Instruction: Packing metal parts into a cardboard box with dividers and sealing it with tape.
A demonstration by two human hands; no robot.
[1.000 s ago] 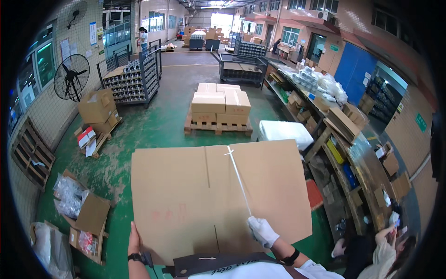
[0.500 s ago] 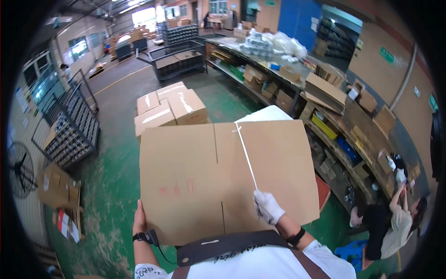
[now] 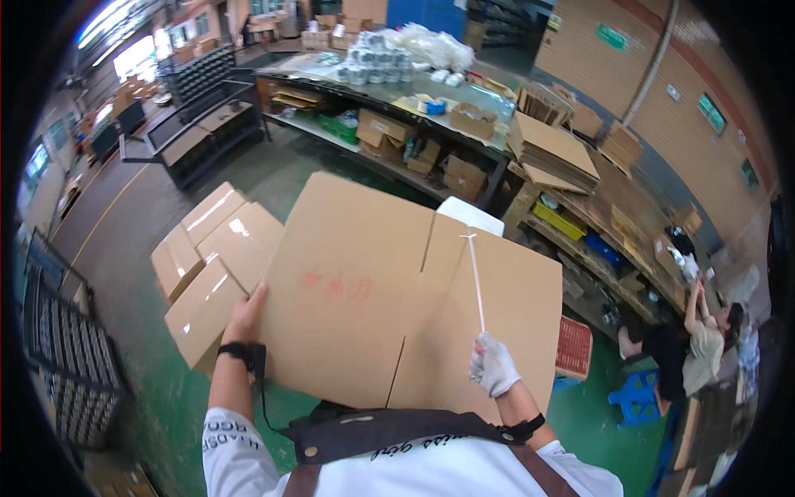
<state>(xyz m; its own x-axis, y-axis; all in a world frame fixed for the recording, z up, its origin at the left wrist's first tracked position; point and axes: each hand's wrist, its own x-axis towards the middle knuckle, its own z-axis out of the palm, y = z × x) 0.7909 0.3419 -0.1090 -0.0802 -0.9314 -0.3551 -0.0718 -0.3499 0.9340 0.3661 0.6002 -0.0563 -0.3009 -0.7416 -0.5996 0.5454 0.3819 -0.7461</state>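
flat cardboard box [image 3: 373, 290] — left hand [image 3: 246, 313], gloved right hand [image 3: 493, 366]

Brown cardboard sheet [image 3: 373, 298] w/ red marks, white glove [image 3: 494, 366], green floor [image 3: 166, 406].

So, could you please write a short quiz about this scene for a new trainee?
1. True or false: the bare left hand grips the left edge of the large flat brown cardboard sheet.
2. What does the white-gloved right hand pinch? A) a thin white strap lying across the cardboard B) a blue tape roll C) a red basket
3. Fill in: the stack of sealed brown cartons stands on the ____ floor.

Key: 1 true; 2 A; 3 green.
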